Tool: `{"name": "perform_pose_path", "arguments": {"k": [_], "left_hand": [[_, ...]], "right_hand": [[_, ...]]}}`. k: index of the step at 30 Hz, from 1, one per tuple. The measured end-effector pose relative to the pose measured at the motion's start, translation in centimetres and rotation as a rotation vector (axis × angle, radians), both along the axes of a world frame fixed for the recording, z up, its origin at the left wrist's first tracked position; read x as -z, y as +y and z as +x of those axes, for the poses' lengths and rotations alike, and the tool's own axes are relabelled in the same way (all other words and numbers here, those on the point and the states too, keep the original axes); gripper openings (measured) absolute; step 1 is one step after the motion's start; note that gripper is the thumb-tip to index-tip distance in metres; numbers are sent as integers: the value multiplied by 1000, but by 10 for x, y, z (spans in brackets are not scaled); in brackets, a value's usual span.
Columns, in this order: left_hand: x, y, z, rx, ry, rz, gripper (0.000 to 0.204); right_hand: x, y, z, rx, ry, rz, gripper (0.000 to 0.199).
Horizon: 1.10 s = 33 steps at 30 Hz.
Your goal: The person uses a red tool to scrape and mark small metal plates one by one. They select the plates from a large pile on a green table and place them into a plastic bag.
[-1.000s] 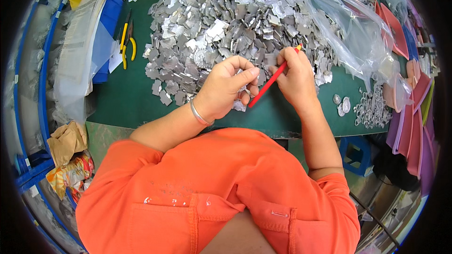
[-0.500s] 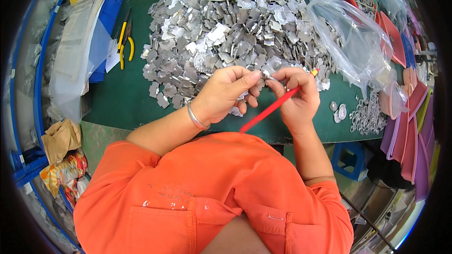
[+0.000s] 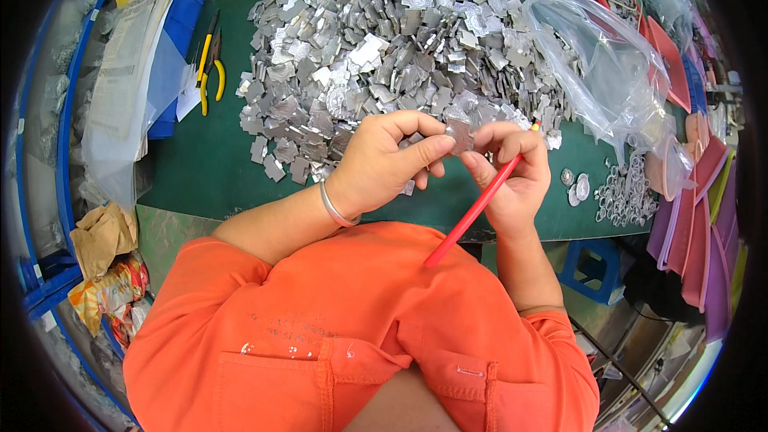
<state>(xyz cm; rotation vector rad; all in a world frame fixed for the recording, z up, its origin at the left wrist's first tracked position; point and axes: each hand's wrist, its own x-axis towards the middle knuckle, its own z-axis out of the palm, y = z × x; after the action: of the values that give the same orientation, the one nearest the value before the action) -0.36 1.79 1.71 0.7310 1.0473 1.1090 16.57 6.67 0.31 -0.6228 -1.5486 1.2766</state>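
Note:
Between the thumb and forefinger of my left hand [image 3: 384, 158] is a small, flat silver metal piece [image 3: 459, 138], held upright over the near edge of the pile. A bracelet circles that wrist. My right hand [image 3: 514, 176] grips a slim red pencil-like stick [image 3: 468, 224], slanted with its long end toward my shirt and a yellowish end poking out above the fingers. My right thumb and forefinger are close to the piece's right edge; whether they touch it I cannot tell. Behind both hands rises a big heap of similar metal pieces [image 3: 376, 48].
Yellow-handled pliers [image 3: 221, 82] lie left of the heap on the green table [image 3: 192, 180]. To the right are a clear plastic bag [image 3: 596, 64], a few round silver pieces [image 3: 579, 189] and many small rings [image 3: 628, 192]. A blue stool [image 3: 592, 270] stands below the table edge.
The metal piece has turned so its flat face shows. My right hand has shifted slightly right and down, and the red stick now points more steeply toward my body.

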Motion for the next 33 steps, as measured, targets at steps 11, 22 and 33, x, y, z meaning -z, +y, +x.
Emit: {"name": "perform_pose_path", "arguments": {"k": [11, 22, 33], "left_hand": [[-2, 1, -2, -10, -276, -161, 22], [-4, -1, 0, 0, -253, -91, 17], [2, -2, 3, -12, -275, -154, 15]], "right_hand": [[-1, -4, 0, 158, -139, 448, 32], [4, -5, 0, 184, -86, 351, 27], [9, -7, -3, 228, -83, 392, 23]]}}
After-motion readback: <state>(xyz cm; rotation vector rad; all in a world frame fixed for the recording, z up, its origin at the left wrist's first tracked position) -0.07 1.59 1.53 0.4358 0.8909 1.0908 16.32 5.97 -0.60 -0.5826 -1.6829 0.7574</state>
